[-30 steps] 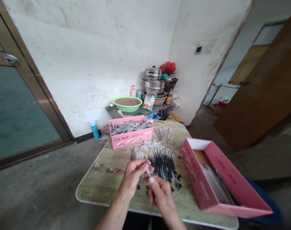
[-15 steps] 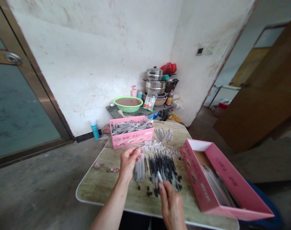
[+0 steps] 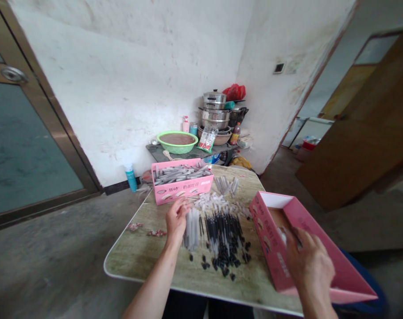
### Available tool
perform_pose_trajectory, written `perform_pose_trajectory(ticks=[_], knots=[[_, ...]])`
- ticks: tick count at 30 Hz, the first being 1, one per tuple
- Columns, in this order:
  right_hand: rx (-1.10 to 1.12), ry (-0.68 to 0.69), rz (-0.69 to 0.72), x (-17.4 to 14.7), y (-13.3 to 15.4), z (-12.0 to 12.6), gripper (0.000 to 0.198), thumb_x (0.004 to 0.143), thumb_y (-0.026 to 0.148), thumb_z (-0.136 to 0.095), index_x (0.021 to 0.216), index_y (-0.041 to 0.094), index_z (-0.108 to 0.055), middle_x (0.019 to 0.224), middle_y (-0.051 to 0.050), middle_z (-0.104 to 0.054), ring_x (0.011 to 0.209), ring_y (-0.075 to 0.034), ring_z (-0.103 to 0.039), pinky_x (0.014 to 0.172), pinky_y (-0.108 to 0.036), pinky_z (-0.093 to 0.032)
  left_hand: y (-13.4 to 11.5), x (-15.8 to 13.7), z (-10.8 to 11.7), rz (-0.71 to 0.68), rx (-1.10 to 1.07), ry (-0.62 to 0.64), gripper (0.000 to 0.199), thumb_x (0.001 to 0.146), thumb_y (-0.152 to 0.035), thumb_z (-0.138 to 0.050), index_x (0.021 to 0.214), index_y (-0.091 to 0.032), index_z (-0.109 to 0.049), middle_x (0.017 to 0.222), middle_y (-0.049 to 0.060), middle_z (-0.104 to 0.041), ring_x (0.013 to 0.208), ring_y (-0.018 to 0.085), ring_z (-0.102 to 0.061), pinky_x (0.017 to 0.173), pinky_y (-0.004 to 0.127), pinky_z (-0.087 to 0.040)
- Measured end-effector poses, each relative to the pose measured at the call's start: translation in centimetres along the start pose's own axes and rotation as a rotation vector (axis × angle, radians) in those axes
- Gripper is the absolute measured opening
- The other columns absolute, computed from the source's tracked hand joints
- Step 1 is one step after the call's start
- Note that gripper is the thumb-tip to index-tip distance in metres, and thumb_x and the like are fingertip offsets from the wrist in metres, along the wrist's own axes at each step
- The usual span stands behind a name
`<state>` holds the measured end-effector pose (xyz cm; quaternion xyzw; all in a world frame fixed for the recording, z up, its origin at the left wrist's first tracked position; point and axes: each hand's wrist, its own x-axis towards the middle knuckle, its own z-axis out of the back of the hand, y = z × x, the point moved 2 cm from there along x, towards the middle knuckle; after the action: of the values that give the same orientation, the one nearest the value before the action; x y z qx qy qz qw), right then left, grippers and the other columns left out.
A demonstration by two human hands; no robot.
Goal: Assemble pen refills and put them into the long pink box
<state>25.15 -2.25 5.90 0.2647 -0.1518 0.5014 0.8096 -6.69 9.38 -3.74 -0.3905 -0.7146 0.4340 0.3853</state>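
My left hand (image 3: 177, 218) is pinched closed at the left side of the loose parts. What it holds, if anything, is too small to make out. Over the right pink box (image 3: 264, 246), my right hand (image 3: 310, 261) is closed on a slim pen (image 3: 298, 239), blurred and mostly hidden by the fingers. Clear pen barrels (image 3: 191, 228) lie in a row beside my left hand. To their right are black pen refills (image 3: 224, 228), with small black pieces (image 3: 225, 261) scattered nearer me. Small whitish pieces (image 3: 210, 201) are heaped behind them.
A second pink box (image 3: 184, 191), full of greyish pens or tubes (image 3: 181, 174), stands at the table's back left. More tubes (image 3: 227, 185) lie behind the whitish heap. Beyond, a dark side table holds a green basin (image 3: 177, 148) and stacked steel pots (image 3: 215, 117).
My right hand has moved right, from the black parts to over the right pink box, carrying the slim pen. My left hand has shifted slightly and stays by the barrels.
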Motion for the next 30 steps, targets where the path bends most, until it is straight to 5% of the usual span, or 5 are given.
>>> perform_pose_trajectory(ticks=[4, 7, 12, 25, 30], knots=[[0.383, 0.302, 0.222, -4.4, 7.6, -3.6, 0.036, 0.091, 0.04, -0.04, 0.101, 0.017, -0.066, 0.088, -0.01, -0.073, 0.074, -0.021, -0.069, 0.065, -0.025, -0.046, -0.1, -1.6, 1.9, 0.033, -0.001, 0.036, 0.043, 0.078, -0.042, -0.065, 0.108, -0.011, -0.064, 0.101, 0.015, -0.07, 0.081, 0.022, -0.069, 0.075, 0.036, -0.057], [0.272, 0.538, 0.339, -7.2, 13.2, -7.0, 0.025, 0.091, 0.032, -0.045, 0.099, 0.021, -0.065, 0.08, -0.006, -0.073, 0.077, -0.02, -0.069, 0.064, -0.023, -0.043, -0.3, -2.3, 2.5, 0.052, 0.023, 0.035, 0.04, 0.081, -0.041, -0.062, 0.108, -0.012, -0.064, 0.101, 0.014, -0.07, 0.079, 0.02, -0.069, 0.071, 0.033, -0.057], [0.192, 0.6, 0.32, -8.4, 17.9, -11.2, 0.021, 0.088, 0.031, -0.05, 0.091, 0.016, -0.065, 0.081, -0.013, -0.073, 0.08, -0.024, -0.07, 0.064, -0.025, -0.044, -1.1, -2.6, 2.7, 0.049, 0.011, 0.033, 0.038, 0.082, -0.04, -0.061, 0.108, -0.012, -0.064, 0.104, 0.015, -0.069, 0.079, 0.019, -0.069, 0.07, 0.031, -0.057], [0.383, 0.696, 0.159, -7.0, 16.7, -11.9, 0.02, 0.083, 0.028, -0.05, 0.077, 0.014, -0.063, 0.083, -0.018, -0.07, 0.088, -0.028, -0.067, 0.071, -0.031, -0.046, -0.9, -2.7, 2.0, 0.12, -0.002, 0.051, 0.043, 0.077, -0.044, -0.066, 0.106, -0.012, -0.065, 0.098, 0.014, -0.071, 0.075, 0.02, -0.069, 0.068, 0.031, -0.056], [0.714, 0.88, 0.139, -7.7, 14.4, -9.5, 0.036, 0.09, 0.044, -0.035, 0.081, 0.017, -0.057, 0.059, -0.004, -0.065, 0.048, -0.017, -0.062, 0.046, -0.024, -0.045, -2.5, -3.5, 0.5, 0.292, -0.069, 0.211, 0.048, 0.077, -0.047, -0.065, 0.109, -0.011, -0.065, 0.097, 0.015, -0.071, 0.084, 0.023, -0.069, 0.073, 0.032, -0.055]])
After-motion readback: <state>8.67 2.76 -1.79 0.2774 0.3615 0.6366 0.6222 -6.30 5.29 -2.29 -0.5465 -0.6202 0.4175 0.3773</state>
